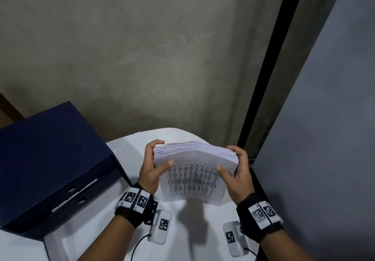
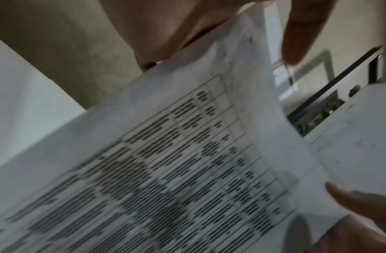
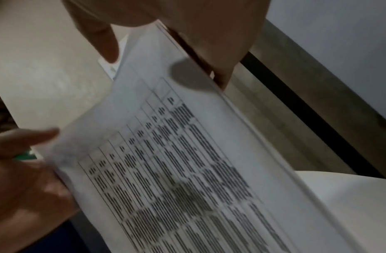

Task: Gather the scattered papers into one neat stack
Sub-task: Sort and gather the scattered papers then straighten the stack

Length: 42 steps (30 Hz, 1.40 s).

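Note:
A thick stack of white papers (image 1: 192,177) stands nearly upright over the white table (image 1: 182,232), its front sheet printed with a table of dark text. Its top edges are slightly fanned and uneven. My left hand (image 1: 162,153) grips the stack's left side, thumb on the front sheet and fingers behind. My right hand (image 1: 228,158) grips the right side the same way. The left wrist view shows the printed sheet (image 2: 165,162) up close and blurred; the right wrist view shows the same stack (image 3: 198,162). Whether the bottom edge touches the table I cannot tell.
A dark blue box file (image 1: 50,159) with round finger holes lies on the table to the left of my hands. A grey wall rises behind the table. A black vertical frame (image 1: 263,78) and a pale panel stand to the right.

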Motion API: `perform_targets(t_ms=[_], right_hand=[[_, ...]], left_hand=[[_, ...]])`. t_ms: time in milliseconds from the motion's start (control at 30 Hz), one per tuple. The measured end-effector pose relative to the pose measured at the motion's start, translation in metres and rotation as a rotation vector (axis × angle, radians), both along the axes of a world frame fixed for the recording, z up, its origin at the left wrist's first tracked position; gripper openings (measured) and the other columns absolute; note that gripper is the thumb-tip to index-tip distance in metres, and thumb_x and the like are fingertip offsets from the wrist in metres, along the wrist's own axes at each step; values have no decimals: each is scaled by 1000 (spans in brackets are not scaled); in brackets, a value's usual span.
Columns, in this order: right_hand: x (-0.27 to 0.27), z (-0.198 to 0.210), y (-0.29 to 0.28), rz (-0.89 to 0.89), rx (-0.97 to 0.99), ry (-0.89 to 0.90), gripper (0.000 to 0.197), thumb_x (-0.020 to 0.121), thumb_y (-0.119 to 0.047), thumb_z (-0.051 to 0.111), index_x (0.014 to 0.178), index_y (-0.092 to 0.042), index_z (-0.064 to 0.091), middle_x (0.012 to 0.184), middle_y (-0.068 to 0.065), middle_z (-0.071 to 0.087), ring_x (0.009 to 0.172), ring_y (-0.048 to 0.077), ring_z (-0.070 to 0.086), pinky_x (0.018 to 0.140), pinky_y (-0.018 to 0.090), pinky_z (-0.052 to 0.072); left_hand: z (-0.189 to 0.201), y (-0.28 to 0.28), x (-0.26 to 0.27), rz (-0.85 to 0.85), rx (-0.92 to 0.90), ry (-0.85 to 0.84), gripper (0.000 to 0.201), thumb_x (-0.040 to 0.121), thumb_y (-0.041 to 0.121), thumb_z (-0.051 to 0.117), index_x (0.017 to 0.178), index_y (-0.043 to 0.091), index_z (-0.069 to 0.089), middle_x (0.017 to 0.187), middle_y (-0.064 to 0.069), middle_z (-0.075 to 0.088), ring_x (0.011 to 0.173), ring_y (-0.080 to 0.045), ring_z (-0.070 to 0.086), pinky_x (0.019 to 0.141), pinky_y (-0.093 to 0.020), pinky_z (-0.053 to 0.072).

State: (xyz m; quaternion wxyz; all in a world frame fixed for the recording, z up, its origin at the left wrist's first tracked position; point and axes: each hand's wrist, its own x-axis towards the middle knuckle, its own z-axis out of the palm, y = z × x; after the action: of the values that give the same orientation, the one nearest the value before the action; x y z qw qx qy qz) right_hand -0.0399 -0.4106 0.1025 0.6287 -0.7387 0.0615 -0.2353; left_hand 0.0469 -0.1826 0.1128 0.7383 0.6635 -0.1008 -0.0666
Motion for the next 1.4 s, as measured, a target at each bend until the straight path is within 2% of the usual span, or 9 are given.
perform_targets(t_ms=[67, 200, 433, 600, 733, 1000, 1200, 1300, 1400], right_hand=[[-3, -10, 1, -2, -24, 87, 49, 83, -11, 66, 120, -34, 43, 114, -3, 62, 105, 4, 63, 93, 32, 52], [3, -14, 10, -59, -108, 169, 28, 96, -16, 54, 118, -28, 41, 109, -17, 62, 96, -14, 60, 93, 33, 52], [22, 8, 13, -151, -94, 59, 30, 95, -17, 55, 116, -31, 39, 104, -14, 62, 93, 0, 65, 79, 29, 54], [12, -9, 17, -85, -112, 191, 49, 89, -2, 55, 120, -33, 32, 109, -16, 57, 97, 4, 62, 87, 41, 55], [10, -11, 12, -105, -98, 187, 65, 79, 12, 49, 114, -41, 36, 108, -13, 59, 95, -2, 61, 82, 29, 52], [19, -16, 11, -36, -101, 228, 53, 83, 10, 48, 114, -31, 34, 102, -8, 58, 93, 5, 59, 81, 29, 50], [20, -26, 4, -89, -152, 255, 35, 92, -12, 60, 126, -12, 50, 96, -11, 65, 83, -17, 61, 70, 0, 44], [17, -32, 4, -59, -176, 328, 43, 92, -10, 58, 133, -14, 46, 102, -2, 67, 90, 4, 65, 85, 20, 53], [16, -34, 11, -60, -180, 330, 42, 93, -9, 55, 133, -16, 42, 104, 2, 69, 94, 18, 66, 90, 37, 53]], left_hand=[[-16, 4, 0, 33, 196, 61, 60, 67, 4, 62, 118, 31, 44, 105, 2, 63, 96, -15, 63, 86, -30, 52], [-27, -4, -2, 127, 440, 61, 52, 80, 28, 56, 130, 22, 43, 116, -2, 65, 112, -25, 60, 100, -40, 45], [10, -15, 0, 192, 360, -68, 30, 93, 1, 51, 116, 19, 43, 99, 9, 61, 86, 2, 58, 70, -11, 44], [-4, -11, -9, 188, 343, 72, 47, 82, -11, 53, 109, 25, 40, 94, 1, 62, 87, -19, 63, 71, -26, 50], [-8, -3, -5, 208, 312, 99, 54, 73, -18, 50, 103, 26, 49, 94, -1, 64, 86, -18, 61, 81, -39, 50], [-14, -9, 7, 199, 329, 163, 51, 82, -15, 51, 129, 4, 50, 95, -7, 64, 83, -19, 61, 58, -6, 46], [-20, -7, 8, 229, 355, 172, 43, 85, -8, 56, 123, 11, 55, 97, 3, 67, 85, -7, 62, 62, -3, 44], [-23, -8, 4, 209, 393, 233, 24, 84, -7, 58, 104, 6, 61, 93, -4, 65, 97, -26, 63, 79, -23, 42], [-20, -12, -3, 215, 423, 286, 23, 86, -6, 58, 72, 11, 51, 72, -3, 55, 80, -30, 58, 73, -28, 39]])
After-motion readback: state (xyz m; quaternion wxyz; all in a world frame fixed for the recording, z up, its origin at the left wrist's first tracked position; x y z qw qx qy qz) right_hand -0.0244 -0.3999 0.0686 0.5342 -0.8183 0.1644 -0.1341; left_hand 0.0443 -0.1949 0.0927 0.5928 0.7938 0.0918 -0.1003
